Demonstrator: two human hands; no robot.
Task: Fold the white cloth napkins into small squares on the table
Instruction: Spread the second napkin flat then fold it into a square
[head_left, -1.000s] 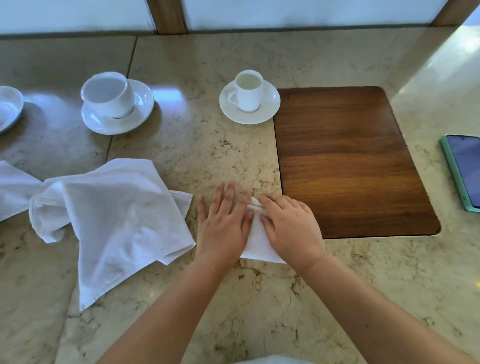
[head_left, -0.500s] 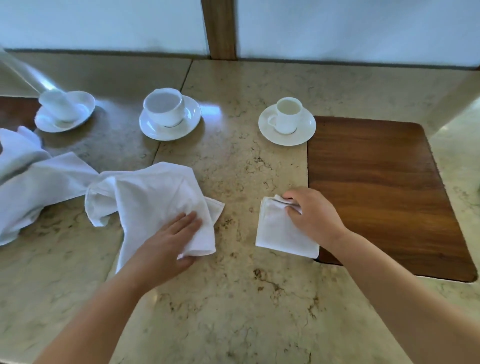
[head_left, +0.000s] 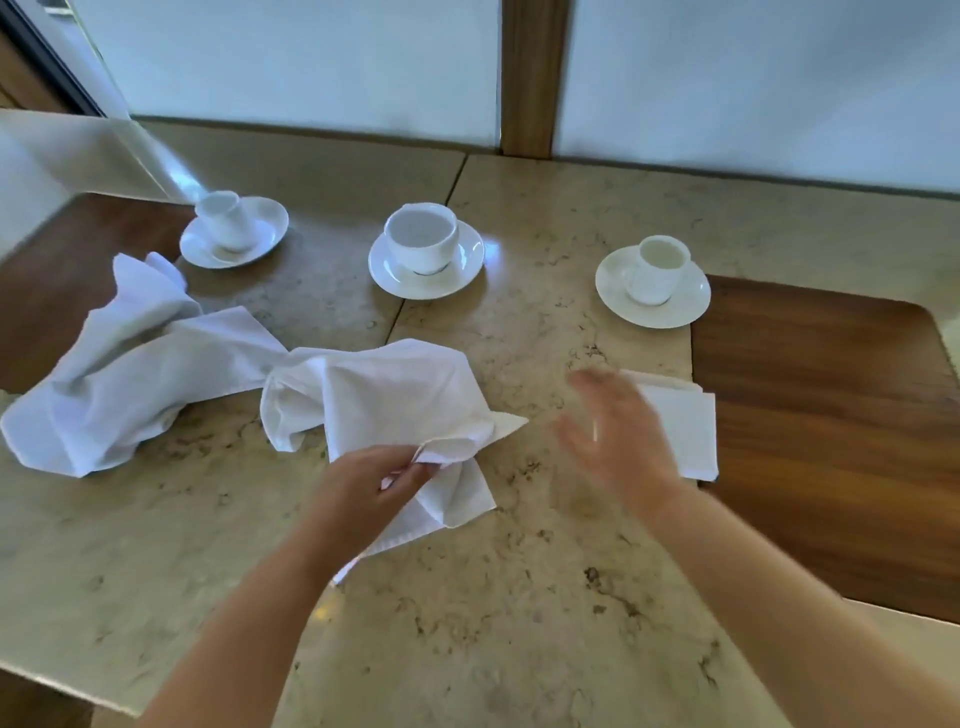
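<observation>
The left hand (head_left: 379, 480) pinches a corner of a crumpled napkin (head_left: 395, 405) near the middle of the table (head_left: 467, 623) — likely to spread it flat. The right hand (head_left: 613, 431) is open and blurry, beside the folded napkin (head_left: 685, 431). Three cups sit on saucers at the far side — the middle cup (head_left: 422, 241) looks empty.

No readable text, labels, brands or numbers anywhere, plain white cups and saucers, plain white cloths, bare marble and wood tabletop, fine marks possibly lost to motion blur around 3 o'clock
</observation>
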